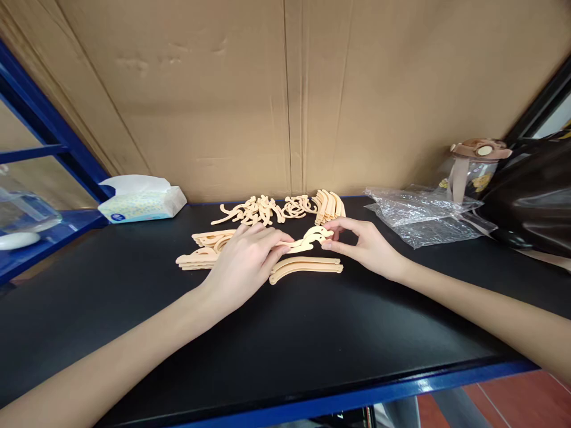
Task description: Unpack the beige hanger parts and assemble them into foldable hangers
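Note:
Between my two hands is a beige curved piece (312, 236), which looks like part of a folding clothes hanger. My left hand (250, 255) pinches its left end between thumb and fingers, and that end is partly hidden. At the right end, my right hand (357, 241) grips it between thumb and forefinger. Just below lie two long curved beige arms (307, 267), side by side on the table. A stack of flat beige hanger-like pieces (198, 258) sits left of my left hand, which covers some of it.
Behind my hands are a heap of small hook-shaped pieces (254, 209), several ring-like pieces (298, 207) and a bundle of curved arms (329, 205). A tissue pack (143, 202) stands left. Clear plastic bags (414, 217), a bottle (475, 169) and a dark bag (530, 190) are right.

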`<action>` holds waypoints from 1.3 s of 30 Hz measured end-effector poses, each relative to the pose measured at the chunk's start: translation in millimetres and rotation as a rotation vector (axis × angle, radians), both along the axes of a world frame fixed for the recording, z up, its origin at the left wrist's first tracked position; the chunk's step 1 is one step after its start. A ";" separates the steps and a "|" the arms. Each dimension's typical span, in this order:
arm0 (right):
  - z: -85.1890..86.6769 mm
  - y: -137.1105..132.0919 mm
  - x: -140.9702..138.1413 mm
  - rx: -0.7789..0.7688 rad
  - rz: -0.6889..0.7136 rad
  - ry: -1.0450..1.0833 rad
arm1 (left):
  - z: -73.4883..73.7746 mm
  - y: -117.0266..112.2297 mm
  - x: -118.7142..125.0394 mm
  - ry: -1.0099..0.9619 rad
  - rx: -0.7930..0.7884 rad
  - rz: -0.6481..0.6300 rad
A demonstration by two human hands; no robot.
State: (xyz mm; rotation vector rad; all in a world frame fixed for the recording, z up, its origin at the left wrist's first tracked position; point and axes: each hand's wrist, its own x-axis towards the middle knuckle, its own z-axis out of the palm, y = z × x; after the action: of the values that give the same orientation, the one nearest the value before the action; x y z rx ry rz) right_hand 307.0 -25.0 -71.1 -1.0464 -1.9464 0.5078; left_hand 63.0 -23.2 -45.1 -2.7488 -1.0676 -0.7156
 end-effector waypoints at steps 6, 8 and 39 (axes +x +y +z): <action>-1.3 1.1 1.8 -0.010 -0.029 -0.017 | -0.5 -0.3 -0.2 0.011 -0.010 -0.025; -2.3 2.0 2.4 -0.020 -0.042 0.008 | 0.0 0.2 -0.5 0.030 0.014 -0.032; -6.2 12.2 3.1 -0.044 -0.082 -0.223 | -14.0 6.5 4.5 0.327 0.140 -0.121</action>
State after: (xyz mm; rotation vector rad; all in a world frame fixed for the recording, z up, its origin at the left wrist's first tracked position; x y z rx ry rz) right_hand 310.1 -12.8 -77.3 -1.2502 -2.0827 0.4037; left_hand 67.4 -16.7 -59.1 -2.7005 -0.7592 -0.3204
